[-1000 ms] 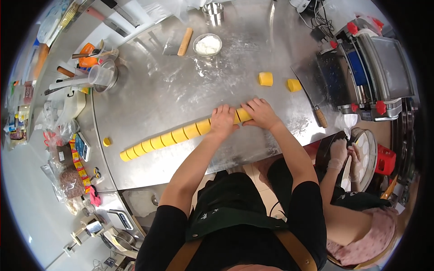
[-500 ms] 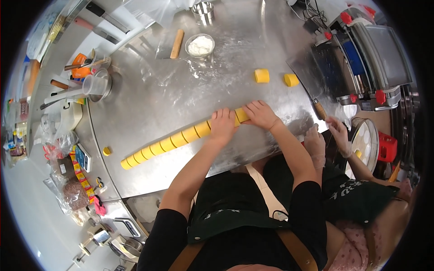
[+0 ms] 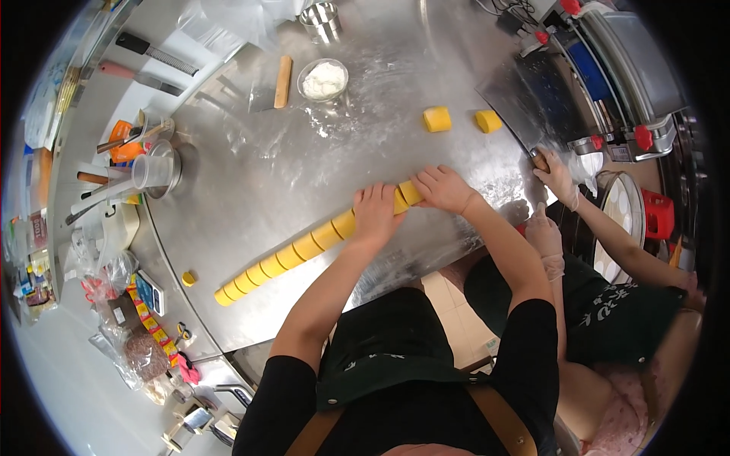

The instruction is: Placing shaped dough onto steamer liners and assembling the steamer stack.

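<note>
On the steel table [image 3: 251, 175], the yellow dough log [image 3: 304, 247] runs from seven o'clock up to the left hand [image 3: 378, 215] and right hand [image 3: 445, 188], both lying flat, fingers together, on its one o'clock end, exactly as a second ago, so the rolling seems paused.

Beyond the left hand [image 3: 378, 214] and right hand [image 3: 443, 188], the steel table [image 3: 251, 175] lies open up to the two loose yellow dough blocks [image 3: 437, 119] and the glass bowl of flour [image 3: 323, 79]. Right of the right hand, a co-worker's gloved hand [image 3: 557, 173] blocks the table edge.
</note>
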`<state>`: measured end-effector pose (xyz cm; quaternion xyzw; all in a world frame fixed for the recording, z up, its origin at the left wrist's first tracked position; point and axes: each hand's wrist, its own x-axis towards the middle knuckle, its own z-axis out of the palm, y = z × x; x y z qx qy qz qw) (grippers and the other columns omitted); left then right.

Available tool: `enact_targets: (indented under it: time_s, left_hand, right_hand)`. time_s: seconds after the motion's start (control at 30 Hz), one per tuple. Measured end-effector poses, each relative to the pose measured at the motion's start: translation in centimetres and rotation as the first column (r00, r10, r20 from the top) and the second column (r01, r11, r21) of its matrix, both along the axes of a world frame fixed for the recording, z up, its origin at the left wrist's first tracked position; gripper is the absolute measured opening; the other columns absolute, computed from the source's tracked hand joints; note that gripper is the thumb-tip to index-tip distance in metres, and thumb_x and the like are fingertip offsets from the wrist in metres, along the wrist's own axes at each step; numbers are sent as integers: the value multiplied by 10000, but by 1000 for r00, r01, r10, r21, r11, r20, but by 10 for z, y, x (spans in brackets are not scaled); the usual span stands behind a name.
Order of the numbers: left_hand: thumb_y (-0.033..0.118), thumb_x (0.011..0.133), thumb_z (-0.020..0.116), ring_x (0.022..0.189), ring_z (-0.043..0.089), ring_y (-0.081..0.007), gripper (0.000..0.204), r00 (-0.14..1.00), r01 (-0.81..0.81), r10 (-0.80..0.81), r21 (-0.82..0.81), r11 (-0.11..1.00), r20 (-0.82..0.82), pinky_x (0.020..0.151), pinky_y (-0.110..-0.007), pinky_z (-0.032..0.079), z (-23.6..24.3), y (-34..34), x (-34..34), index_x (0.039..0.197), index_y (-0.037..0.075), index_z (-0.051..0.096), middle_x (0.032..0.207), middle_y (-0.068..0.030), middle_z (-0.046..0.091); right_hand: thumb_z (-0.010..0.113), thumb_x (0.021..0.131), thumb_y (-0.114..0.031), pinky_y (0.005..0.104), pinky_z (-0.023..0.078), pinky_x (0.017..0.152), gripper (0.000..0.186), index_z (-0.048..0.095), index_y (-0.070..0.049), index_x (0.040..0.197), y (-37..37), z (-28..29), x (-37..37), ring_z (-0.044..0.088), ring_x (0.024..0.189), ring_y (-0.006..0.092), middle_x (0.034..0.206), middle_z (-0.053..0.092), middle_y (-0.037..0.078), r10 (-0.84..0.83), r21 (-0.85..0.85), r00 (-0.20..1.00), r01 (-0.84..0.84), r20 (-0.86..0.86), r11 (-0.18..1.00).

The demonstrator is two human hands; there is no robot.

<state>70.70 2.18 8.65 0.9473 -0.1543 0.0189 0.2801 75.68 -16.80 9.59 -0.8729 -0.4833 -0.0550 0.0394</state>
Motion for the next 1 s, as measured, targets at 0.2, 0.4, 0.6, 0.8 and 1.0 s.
enact_targets:
  time_s: [0.2,0.4,0.6,0.8,1.0]
  left_hand:
    - [228,586,704,903,487,-244,427,999,-15,18,-107,994,30,817,-372,313,9,0,-3,948,99,516,903,-65,523]
    - [198,567,733,866,505,-272,463,998,-47,56,-292,955,22,781,-379,356,30,2,-19,952,61,516,893,-93,529]
    - [146,601,738,799,532,-253,435,972,-81,-28,-445,892,-232,691,-318,425,41,13,-55,939,11,500,870,-126,532]
    - [146,628,734,818,536,-208,429,897,-61,-185,-528,847,-401,726,-302,428,44,3,-96,951,2,493,879,-109,539]
    - [149,647,725,799,549,-202,436,777,6,-318,-499,867,-544,719,-296,440,38,-38,-109,971,-9,479,853,-113,552]
  right_hand:
    - [661,601,-325,308,408,633,436,513,-66,920,-10,-3,-16,503,800,200,845,510,43,-197,151,980,192,19,970]
    - [657,696,-314,305,435,550,352,537,-52,898,-6,-5,-30,534,663,196,767,537,51,-601,517,622,773,-502,368]
    - [428,832,-494,272,441,532,437,514,-76,926,-12,6,-68,523,621,150,728,529,34,320,1,218,828,-922,-561]
    - [341,819,-579,298,446,549,540,512,-83,945,-34,13,-135,523,630,167,726,530,50,607,-135,433,731,-667,-669]
    - [385,780,-618,306,451,561,582,512,-79,958,-79,6,-193,523,630,169,754,529,56,552,-159,542,607,-634,-779]
